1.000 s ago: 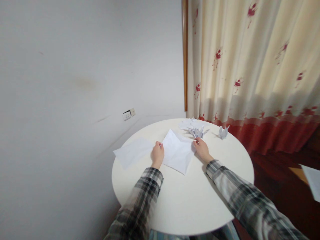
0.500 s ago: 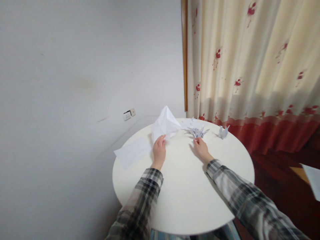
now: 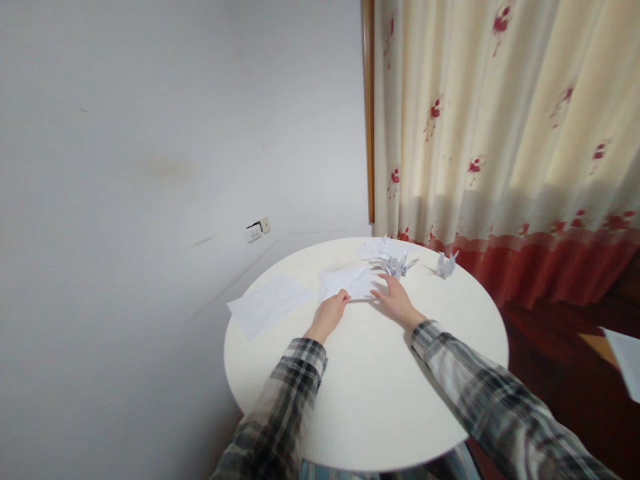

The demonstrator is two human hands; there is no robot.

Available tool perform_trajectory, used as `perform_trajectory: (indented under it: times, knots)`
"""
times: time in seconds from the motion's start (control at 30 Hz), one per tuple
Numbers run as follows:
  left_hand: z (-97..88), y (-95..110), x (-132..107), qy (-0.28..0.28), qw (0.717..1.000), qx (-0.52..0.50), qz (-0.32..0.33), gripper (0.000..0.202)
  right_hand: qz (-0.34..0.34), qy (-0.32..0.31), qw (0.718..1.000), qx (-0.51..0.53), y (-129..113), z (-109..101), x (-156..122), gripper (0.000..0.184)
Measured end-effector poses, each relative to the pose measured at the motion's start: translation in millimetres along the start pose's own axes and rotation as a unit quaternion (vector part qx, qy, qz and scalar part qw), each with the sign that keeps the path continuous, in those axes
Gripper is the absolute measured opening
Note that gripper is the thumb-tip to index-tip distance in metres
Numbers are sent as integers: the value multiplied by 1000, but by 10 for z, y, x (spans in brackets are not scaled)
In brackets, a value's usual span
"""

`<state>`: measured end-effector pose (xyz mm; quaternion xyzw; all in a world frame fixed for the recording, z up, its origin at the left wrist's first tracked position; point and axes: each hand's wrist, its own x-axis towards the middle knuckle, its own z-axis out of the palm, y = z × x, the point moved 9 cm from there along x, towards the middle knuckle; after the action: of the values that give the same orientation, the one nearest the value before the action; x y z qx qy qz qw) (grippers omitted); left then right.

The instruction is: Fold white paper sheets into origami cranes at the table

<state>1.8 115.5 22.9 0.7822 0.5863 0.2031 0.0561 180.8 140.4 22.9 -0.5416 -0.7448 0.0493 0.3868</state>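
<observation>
A creased white sheet of paper (image 3: 345, 281) lies low over the table in front of both hands. My left hand (image 3: 332, 312) pinches its near edge between thumb and fingers. At the sheet's right end, my right hand (image 3: 395, 301) has its fingers apart, thumb and fingertips at the paper's edge. Just beyond the right hand is a cluster of folded paper pieces (image 3: 396, 265) with pointed tips. A second, flat white sheet (image 3: 270, 303) rests to the left of my left hand.
The round white table (image 3: 385, 393) stands close to the wall, which has a socket (image 3: 254, 233). Another folded paper piece (image 3: 446, 265) sits at the right rim, and more paper (image 3: 375, 249) lies at the back. A patterned curtain (image 3: 500, 133) hangs behind.
The raised, peaked sheet has come down nearly flat and moved right. My left hand has shifted right and now pinches its near edge; my right hand has opened beside it.
</observation>
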Motion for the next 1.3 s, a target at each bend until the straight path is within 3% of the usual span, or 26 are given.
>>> perform_trajectory:
  times: [0.1,0.17,0.27,0.33,0.4,0.5,0.6,0.7,0.83,1.0,1.1,1.17,1.3]
  knots:
    - [33,21,2,-4,1000,-6,6,23,-128,-69,989,-18,-366,154,-100,65]
    - [48,47,0,-1,1000,-10,22,23,-169,-105,979,-36,-513,242,-168,58]
    - [28,99,1,18,998,-21,61,26,-170,-142,974,-51,-576,317,-214,40]
    - [-70,78,9,68,995,-9,67,30,-149,-153,975,-51,-544,335,-215,35]
    - [-225,-57,10,148,988,35,21,35,-129,-154,978,-46,-487,337,-206,35]
    - [-388,-455,-51,223,956,127,-143,42,-100,-148,983,-36,-366,351,-178,36]
    - [-287,-835,-105,163,934,169,-270,47,-64,-130,989,-19,-217,361,-129,35]
    - [-91,-911,-72,79,942,189,-264,47,-22,-83,996,8,-93,294,-73,34]
    - [123,-547,11,10,970,196,-146,53,-20,-25,997,72,-143,152,-42,34]
    - [202,144,-37,-7,985,172,1,56,-118,-12,985,129,-554,46,-71,35]
    - [210,536,-134,-12,985,138,99,46,-171,-33,977,120,-814,47,-111,37]
    - [200,661,-186,-14,987,111,115,42,-179,-54,977,103,-908,69,-124,38]
    - [228,715,-230,-23,990,80,113,39,-176,-83,978,76,-940,100,-136,39]
